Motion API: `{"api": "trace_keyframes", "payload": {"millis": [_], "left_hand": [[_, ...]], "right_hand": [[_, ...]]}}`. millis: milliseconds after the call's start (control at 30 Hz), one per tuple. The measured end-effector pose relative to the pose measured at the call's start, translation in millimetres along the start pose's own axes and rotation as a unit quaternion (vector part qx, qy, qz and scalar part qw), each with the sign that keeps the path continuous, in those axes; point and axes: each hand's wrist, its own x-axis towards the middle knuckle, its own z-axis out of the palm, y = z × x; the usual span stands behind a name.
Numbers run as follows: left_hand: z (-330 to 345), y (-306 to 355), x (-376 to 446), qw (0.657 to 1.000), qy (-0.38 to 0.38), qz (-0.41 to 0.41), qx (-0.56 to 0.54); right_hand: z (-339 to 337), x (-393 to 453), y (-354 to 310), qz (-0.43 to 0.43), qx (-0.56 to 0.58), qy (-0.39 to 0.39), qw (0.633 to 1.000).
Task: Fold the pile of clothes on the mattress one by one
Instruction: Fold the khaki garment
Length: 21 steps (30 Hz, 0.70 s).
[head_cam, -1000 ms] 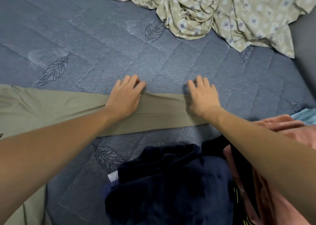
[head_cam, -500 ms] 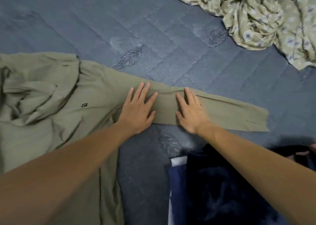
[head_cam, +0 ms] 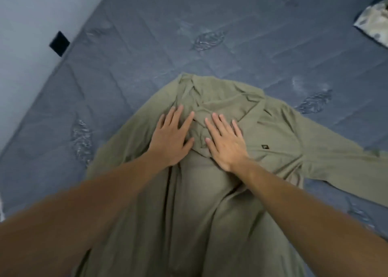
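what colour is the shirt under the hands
Olive green shirt, with a small dark chest logo; only the head view shows it.

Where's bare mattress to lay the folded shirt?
Bare mattress lies beyond the olive shirt's collar, up to the patterned sheet at far right, and left toward the wall. The right is crowded by the sleeve.

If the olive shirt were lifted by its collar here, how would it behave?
The olive shirt would probably drape limply: it lies in soft wrinkles under the left hand and right hand. It looks thin, likely light. Its sleeve would likely trail.
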Motion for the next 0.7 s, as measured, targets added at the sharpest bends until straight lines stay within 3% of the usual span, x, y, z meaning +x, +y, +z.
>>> {"api": "trace_keyframes", "payload": {"millis": [67, 133, 233, 367, 467, 567, 700], "left_hand": [[7.2, -37.8, -18.1, 0.999, -0.011, 0.012, -0.035], [11.7, -64.0, -35.5, 0.998, 0.014, 0.028, -0.059], [9.9, -94.8, -56.0, 0.997, 0.032, 0.004, -0.071], [3.1, -126.1, -80.2, 0.992, 0.038, -0.088, -0.079], [-2.8, -147.7, -91.6, 0.986, 0.026, -0.139, -0.093], [-7.4, -167.7, -90.8, 0.965, 0.009, -0.135, -0.226], [-13.2, -201.7, -88.5, 0.900, 0.005, -0.168, -0.402]], "right_hand": [[5.0, 11.7, -22.6, 0.061, -0.019, -0.011, 0.998], [-3.5, 17.3, -50.1, 0.091, -0.021, 0.048, 0.994], [-12.0, 42.0, -110.1, -0.004, 0.004, 0.108, 0.994], [1.3, 92.6, -172.1, -0.155, 0.023, -0.053, 0.986], [2.0, 119.0, -191.7, -0.164, -0.006, -0.030, 0.986], [-7.1, 140.6, -203.0, -0.168, -0.029, -0.002, 0.985], [-22.9, 173.8, -212.7, -0.191, -0.058, -0.034, 0.979]]}}
